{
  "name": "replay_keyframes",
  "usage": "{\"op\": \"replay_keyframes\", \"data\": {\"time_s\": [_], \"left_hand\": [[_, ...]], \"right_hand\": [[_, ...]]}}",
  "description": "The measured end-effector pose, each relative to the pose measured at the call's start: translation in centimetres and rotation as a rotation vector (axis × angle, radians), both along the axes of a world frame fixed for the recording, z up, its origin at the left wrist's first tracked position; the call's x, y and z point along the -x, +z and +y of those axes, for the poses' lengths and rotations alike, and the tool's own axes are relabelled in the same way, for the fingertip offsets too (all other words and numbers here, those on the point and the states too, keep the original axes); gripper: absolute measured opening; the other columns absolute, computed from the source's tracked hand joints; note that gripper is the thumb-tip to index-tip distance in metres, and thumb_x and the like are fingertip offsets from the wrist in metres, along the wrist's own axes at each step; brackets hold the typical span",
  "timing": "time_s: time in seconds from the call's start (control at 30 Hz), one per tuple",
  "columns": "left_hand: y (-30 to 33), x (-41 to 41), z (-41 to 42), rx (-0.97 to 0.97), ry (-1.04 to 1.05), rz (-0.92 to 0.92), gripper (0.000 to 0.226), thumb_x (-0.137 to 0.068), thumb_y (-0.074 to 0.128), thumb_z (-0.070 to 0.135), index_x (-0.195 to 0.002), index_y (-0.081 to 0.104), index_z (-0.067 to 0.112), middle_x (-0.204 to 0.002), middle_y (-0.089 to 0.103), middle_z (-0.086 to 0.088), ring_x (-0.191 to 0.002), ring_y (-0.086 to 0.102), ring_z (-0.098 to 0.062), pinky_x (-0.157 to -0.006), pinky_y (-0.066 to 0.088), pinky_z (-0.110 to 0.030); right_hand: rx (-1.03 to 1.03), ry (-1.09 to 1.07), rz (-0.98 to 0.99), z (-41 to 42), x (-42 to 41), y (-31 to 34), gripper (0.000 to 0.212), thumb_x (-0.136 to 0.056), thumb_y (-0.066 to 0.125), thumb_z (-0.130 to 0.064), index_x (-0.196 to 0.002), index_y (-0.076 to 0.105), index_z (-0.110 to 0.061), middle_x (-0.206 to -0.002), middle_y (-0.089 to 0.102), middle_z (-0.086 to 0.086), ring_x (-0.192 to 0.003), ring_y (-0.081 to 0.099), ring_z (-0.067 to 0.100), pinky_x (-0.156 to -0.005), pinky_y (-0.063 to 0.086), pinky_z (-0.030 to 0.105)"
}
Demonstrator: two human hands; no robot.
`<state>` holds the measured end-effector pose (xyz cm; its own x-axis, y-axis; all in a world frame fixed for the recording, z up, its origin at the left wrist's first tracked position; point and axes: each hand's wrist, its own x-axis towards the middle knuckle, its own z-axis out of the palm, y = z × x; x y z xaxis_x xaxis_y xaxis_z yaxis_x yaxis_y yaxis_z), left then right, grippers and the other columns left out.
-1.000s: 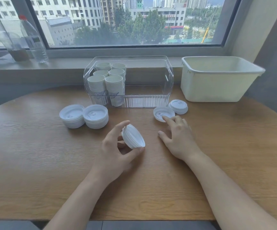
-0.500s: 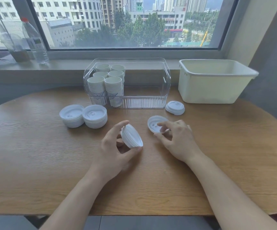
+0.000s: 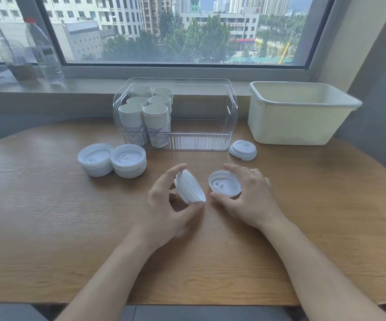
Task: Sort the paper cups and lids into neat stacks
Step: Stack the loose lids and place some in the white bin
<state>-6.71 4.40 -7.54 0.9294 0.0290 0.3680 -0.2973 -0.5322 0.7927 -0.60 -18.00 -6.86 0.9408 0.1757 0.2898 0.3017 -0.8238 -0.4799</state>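
My left hand (image 3: 164, 205) grips a small stack of white lids (image 3: 189, 189), tilted on edge above the table between thumb and forefinger. Just to its right, my right hand (image 3: 249, 195) holds a single white lid (image 3: 224, 183), hollow side up, pinched between thumb and fingers. Two stacks of lids (image 3: 112, 162) stand side by side on the table at the left. Another lid (image 3: 242, 149) lies rim down near the clear bin's right corner. Several stacks of paper cups (image 3: 146, 114) fill the left part of the clear plastic bin (image 3: 210, 141).
A cream plastic tub (image 3: 298, 126) stands at the back right on the wooden table (image 3: 48, 216). On the window sill at the left are a water bottle (image 3: 46, 52) and a clear cup (image 3: 16, 59). The table's front edge runs close below my forearms.
My right hand picked the single lid up from near the bin and drew it toward the lids in my left hand. My left hand stayed nearly still.
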Motion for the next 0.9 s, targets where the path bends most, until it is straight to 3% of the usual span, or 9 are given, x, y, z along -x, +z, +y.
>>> {"op": "replay_keyframes", "data": {"time_s": [0.07, 0.13, 0.2, 0.33, 0.4, 0.57, 0.73, 0.83, 0.9], "left_hand": [[0.0, -0.1, 0.0, 0.009, -0.001, -0.001, 0.083, -0.076, 0.092, 0.036, -0.147, 0.049, 0.042, -0.132, 0.063, 0.014, -0.117, 0.061, -0.001, -0.094, 0.048, -0.012], [0.0, -0.2, -0.1, 0.008, -0.007, 0.003, 0.083, -0.076, 0.092, 0.036, -0.147, 0.049, 0.044, -0.132, 0.063, 0.015, -0.115, 0.062, 0.0, -0.092, 0.046, -0.008], [0.1, -0.3, -0.1, 0.011, -0.029, -0.001, 0.083, -0.076, 0.093, 0.035, -0.146, 0.049, 0.046, -0.131, 0.063, 0.017, -0.114, 0.063, -0.001, -0.092, 0.048, -0.01], [0.4, -0.2, -0.5, 0.024, -0.103, 0.017, 0.083, -0.077, 0.093, 0.029, -0.146, 0.05, 0.048, -0.137, 0.06, 0.02, -0.121, 0.064, -0.009, -0.099, 0.057, -0.035], [0.5, -0.2, -0.6, 0.015, -0.14, 0.008, 0.083, -0.078, 0.093, 0.027, -0.146, 0.05, 0.048, -0.138, 0.057, 0.026, -0.124, 0.062, -0.008, -0.1, 0.057, -0.038], [0.6, -0.2, -0.7, -0.024, -0.171, -0.026, 0.081, -0.08, 0.091, 0.032, -0.149, 0.049, 0.043, -0.141, 0.052, 0.033, -0.131, 0.057, -0.005, -0.099, 0.053, -0.025], [0.5, -0.2, -0.8, -0.043, -0.155, -0.06, 0.082, -0.08, 0.089, 0.04, -0.151, 0.048, 0.042, -0.142, 0.05, 0.035, -0.129, 0.056, -0.003, -0.097, 0.052, -0.019], [0.3, -0.2, -0.8, -0.035, -0.117, -0.058, 0.078, -0.078, 0.09, 0.045, -0.146, 0.051, 0.045, -0.136, 0.051, 0.037, -0.12, 0.061, -0.002, -0.093, 0.052, -0.018], [0.2, -0.3, -0.7, -0.031, -0.081, -0.059, 0.078, -0.078, 0.091, 0.043, -0.145, 0.051, 0.048, -0.134, 0.05, 0.039, -0.118, 0.06, 0.0, -0.091, 0.051, -0.014]], "right_hand": [[-0.158, 0.047, 0.055, -0.1, -0.2, 0.3, 0.075, -0.077, 0.081, -0.057, -0.144, 0.051, -0.042, -0.14, 0.057, -0.022, -0.13, 0.049, 0.01, -0.11, 0.037, 0.038], [-0.406, 0.164, 0.177, -0.3, -0.2, 0.8, 0.078, -0.076, 0.087, -0.045, -0.144, 0.049, -0.045, -0.136, 0.058, -0.023, -0.126, 0.054, 0.001, -0.104, 0.045, 0.033], [-0.529, 0.283, 0.263, -0.4, -0.1, 1.2, 0.082, -0.073, 0.087, -0.041, -0.144, 0.047, -0.051, -0.137, 0.059, -0.023, -0.127, 0.055, -0.004, -0.099, 0.045, 0.029], [-0.534, 0.404, 0.333, -0.3, 0.0, 1.3, 0.083, -0.073, 0.091, -0.04, -0.144, 0.049, -0.052, -0.139, 0.061, -0.024, -0.13, 0.056, -0.001, -0.101, 0.046, 0.032], [-0.518, 0.435, 0.361, -0.2, -0.1, 1.3, 0.081, -0.073, 0.092, -0.04, -0.143, 0.053, -0.049, -0.139, 0.061, -0.022, -0.131, 0.056, 0.002, -0.099, 0.046, 0.033], [-0.462, 0.483, 0.392, -0.2, -0.5, 1.3, 0.078, -0.073, 0.093, -0.044, -0.142, 0.056, -0.047, -0.135, 0.066, -0.009, -0.13, 0.059, 0.011, -0.109, 0.049, 0.049], [-0.473, 0.486, 0.391, 0.3, -0.7, 1.2, 0.074, -0.07, 0.092, -0.052, -0.136, 0.059, -0.049, -0.128, 0.067, -0.004, -0.113, 0.067, 0.024, -0.1, 0.057, 0.041], [-0.431, 0.486, 0.362, 0.7, -0.7, 0.9, 0.066, -0.074, 0.078, -0.068, -0.133, 0.061, -0.046, -0.126, 0.064, -0.019, -0.118, 0.062, 0.008, -0.099, 0.051, 0.029], [-0.377, 0.408, 0.259, 0.5, -1.5, 0.5, 0.064, -0.081, 0.064, -0.074, -0.136, 0.06, -0.043, -0.136, 0.055, -0.031, -0.131, 0.05, -0.003, -0.109, 0.042, 0.028]]}}
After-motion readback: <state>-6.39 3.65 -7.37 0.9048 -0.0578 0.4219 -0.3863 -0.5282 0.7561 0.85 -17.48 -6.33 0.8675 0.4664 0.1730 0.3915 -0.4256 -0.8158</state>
